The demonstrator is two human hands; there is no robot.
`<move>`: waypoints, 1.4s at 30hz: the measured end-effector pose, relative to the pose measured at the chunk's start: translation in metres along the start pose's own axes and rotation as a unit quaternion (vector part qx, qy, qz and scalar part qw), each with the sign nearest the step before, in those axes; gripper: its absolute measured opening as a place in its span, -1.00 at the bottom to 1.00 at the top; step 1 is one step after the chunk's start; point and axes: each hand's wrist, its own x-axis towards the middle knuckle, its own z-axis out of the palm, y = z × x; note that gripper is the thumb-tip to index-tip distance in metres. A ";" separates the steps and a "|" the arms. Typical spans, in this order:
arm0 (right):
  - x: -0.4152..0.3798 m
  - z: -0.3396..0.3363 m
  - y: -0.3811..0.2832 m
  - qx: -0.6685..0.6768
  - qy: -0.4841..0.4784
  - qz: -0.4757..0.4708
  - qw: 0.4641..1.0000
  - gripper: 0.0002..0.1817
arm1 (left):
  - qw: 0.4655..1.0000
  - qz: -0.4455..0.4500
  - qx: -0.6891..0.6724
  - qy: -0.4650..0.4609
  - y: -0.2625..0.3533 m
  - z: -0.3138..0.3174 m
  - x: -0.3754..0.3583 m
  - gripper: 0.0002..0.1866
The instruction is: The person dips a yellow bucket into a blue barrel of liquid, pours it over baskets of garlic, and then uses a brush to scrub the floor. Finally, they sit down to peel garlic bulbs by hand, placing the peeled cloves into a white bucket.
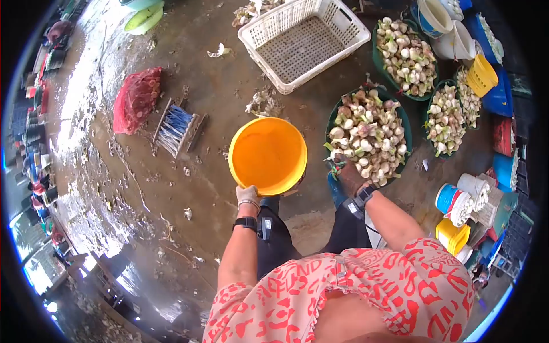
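Note:
An orange-yellow bucket (267, 155) with nothing visible inside hangs in front of my legs. My left hand (247, 195), in a pale glove, grips its near rim. To the right, a green tub (408, 133) is heaped with garlic bulbs (369, 131). My right hand (347, 174), in a dark glove with green and red at the fingertips, is at the tub's near left edge beside the bulbs. Its fingers look bent around something by the rim, too small to make out.
A white plastic crate (303, 43) lies beyond the bucket. More garlic tubs (406, 57) stand at the upper right, near a yellow bucket (482, 75). A red mesh sack (137, 100) and a small wooden rack (176, 128) sit left on the wet floor.

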 end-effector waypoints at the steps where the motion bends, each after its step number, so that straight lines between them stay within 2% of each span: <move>1: 0.014 0.015 0.018 0.119 -0.029 0.075 0.990 -0.74 | 0.999 0.001 0.047 0.021 0.004 -0.001 0.017 -0.59; 2: 0.028 0.031 0.035 0.124 -0.026 0.080 0.989 -0.74 | 0.998 -0.001 0.054 0.020 0.016 0.002 0.023 -0.59; 4: 0.052 0.069 0.054 -0.012 -0.074 0.117 0.990 -0.68 | 0.985 0.012 0.142 -0.098 0.047 0.014 0.022 -0.62; 5: 0.028 0.076 -0.023 0.100 -0.051 0.085 0.990 -0.66 | 0.984 0.011 0.151 -0.098 0.046 0.014 0.035 -0.62; 6: 0.043 0.094 0.022 0.125 -0.015 0.130 0.983 -0.66 | 0.978 0.026 0.168 -0.118 0.039 0.011 0.052 -0.63; 8: 0.052 0.099 0.040 0.225 0.049 0.122 0.965 -0.60 | 0.967 0.058 0.193 -0.152 0.027 0.009 0.079 -0.66; 9: 0.061 0.099 0.065 0.307 0.032 0.147 0.940 -0.65 | 0.945 0.090 0.265 -0.171 0.030 0.019 0.081 -0.63; 10: 0.069 0.098 0.088 0.388 0.014 0.171 0.906 -0.69 | 0.943 0.092 0.275 -0.165 0.031 0.027 0.088 -0.63; 11: 0.074 0.096 0.085 0.224 0.043 0.171 0.958 -0.57 | 0.932 0.091 0.294 -0.190 0.032 0.030 0.095 -0.61; 12: 0.072 0.084 0.079 -0.092 -0.007 -0.035 0.995 -0.58 | 0.923 0.088 0.310 -0.210 0.031 0.029 0.103 -0.59; 14: 0.106 0.090 0.120 0.099 0.113 0.062 0.987 -0.67 | 0.942 -0.005 0.232 -0.243 0.072 0.059 0.090 -0.60; 15: 0.118 0.080 0.142 -0.061 0.061 0.036 0.996 -0.69 | 0.945 -0.019 0.199 -0.258 0.073 0.047 0.120 -0.66; 16: 0.125 0.079 0.163 -0.218 0.009 0.011 0.976 -0.70 | 0.957 -0.038 0.205 -0.200 0.079 0.039 0.150 -0.70; 18: 0.134 0.089 0.163 -0.034 0.073 0.160 0.984 -0.59 | 0.989 -0.024 0.137 -0.042 0.096 0.024 0.192 -0.59; 19: 0.141 0.095 0.183 -0.144 0.072 0.036 0.986 -0.57 | 0.993 -0.079 0.077 -0.030 0.094 -0.006 0.248 -0.64; 20: 0.124 0.100 0.084 -0.377 0.081 -0.004 0.923 -0.63 | 0.990 -0.138 0.018 -0.015 0.080 -0.053 0.321 -0.67; 21: 0.143 0.114 0.143 -0.197 0.128 0.033 0.971 -0.67 | 0.969 0.003 0.075 -0.236 0.065 -0.121 0.383 -0.63; 22: 0.163 0.129 0.202 -0.008 0.181 0.066 0.981 -0.71 | 0.874 0.141 0.122 -0.448 0.061 -0.167 0.430 -0.58; 23: 0.155 0.132 0.142 0.434 0.184 0.180 0.863 -0.73 | 0.939 0.061 0.054 -0.335 0.078 -0.155 0.436 -0.58; 24: 0.154 0.145 0.153 0.435 0.206 0.187 0.856 -0.73 | 0.992 -0.058 -0.033 -0.103 0.100 -0.127 0.430 -0.58; 25: 0.157 0.156 0.165 0.311 0.192 0.107 0.925 -0.73 | 0.994 -0.085 -0.066 0.006 0.115 -0.108 0.431 -0.58; 26: 0.160 0.167 0.177 0.176 0.170 0.030 0.969 -0.73 | 0.991 -0.090 -0.084 0.060 0.128 -0.098 0.438 -0.57; 27: 0.162 0.185 0.182 0.219 0.216 -0.029 0.951 -0.71 | 0.987 -0.093 -0.098 0.086 0.135 -0.093 0.450 -0.57; 28: 0.160 0.185 0.125 -0.019 0.184 -0.015 0.983 -0.70 | 0.983 -0.096 -0.111 0.110 0.139 -0.088 0.457 -0.57; 30: 0.169 0.206 0.139 0.168 0.336 0.046 0.925 -0.69 | 0.978 -0.087 -0.147 0.123 0.145 -0.081 0.466 -0.56; 31: 0.170 0.208 0.129 0.158 0.358 0.045 0.919 -0.69 | 0.971 -0.060 -0.227 -0.043 0.133 -0.097 0.487 -0.58; 32: 0.170 0.208 0.111 0.196 0.364 0.085 0.907 -0.63 | 0.929 -0.031 -0.307 -0.204 0.122 -0.120 0.510 -0.58; 33: 0.167 0.204 0.100 0.236 0.367 0.125 0.891 -0.54 | 0.922 -0.039 -0.338 -0.186 0.126 -0.137 0.532 -0.58; 34: 0.166 0.200 0.112 0.232 0.383 0.119 0.886 -0.54 | 0.912 -0.045 -0.369 -0.171 0.129 -0.137 0.545 -0.51; 36: 0.178 0.194 0.148 0.408 0.307 0.141 0.849 -0.77 | 0.918 -0.044 -0.374 0.125 0.175 -0.059 0.463 -0.61; 38: 0.178 0.201 0.092 0.440 0.299 0.138 0.835 -0.82 | 0.937 -0.060 -0.326 0.109 0.192 -0.071 0.463 -0.64; 40: 0.171 0.210 0.071 0.484 0.342 0.186 0.784 -0.81 | 0.964 -0.087 -0.218 0.124 0.192 -0.126 0.466 -0.66; 41: 0.169 0.217 0.091 0.506 0.315 0.157 0.787 -0.75 | 0.962 -0.094 -0.244 0.080 0.187 -0.160 0.466 -0.67; 42: 0.158 0.219 0.065 0.501 0.311 0.219 0.777 -0.65 | 0.959 -0.105 -0.261 0.040 0.186 -0.183 0.460 -0.67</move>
